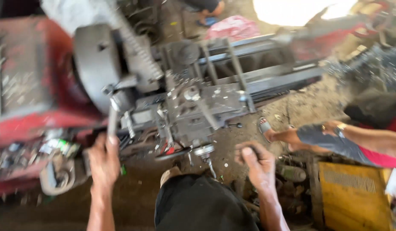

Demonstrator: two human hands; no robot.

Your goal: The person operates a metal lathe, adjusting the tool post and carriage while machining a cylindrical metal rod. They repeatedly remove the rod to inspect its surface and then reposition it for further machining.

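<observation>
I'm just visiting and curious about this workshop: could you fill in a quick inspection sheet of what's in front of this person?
Surface: dirt floor, littered with scraps.
Job's things: grey metal lathe on a red base; picture blurred.
Clutter: small parts on the red tray; yellow metal box.
Hands: left hand grips a long handle at the chuck; right hand closed, contents unclear.
Cables: nothing seen.
Surroundings: another person's arm and sandalled foot at right.
</observation>
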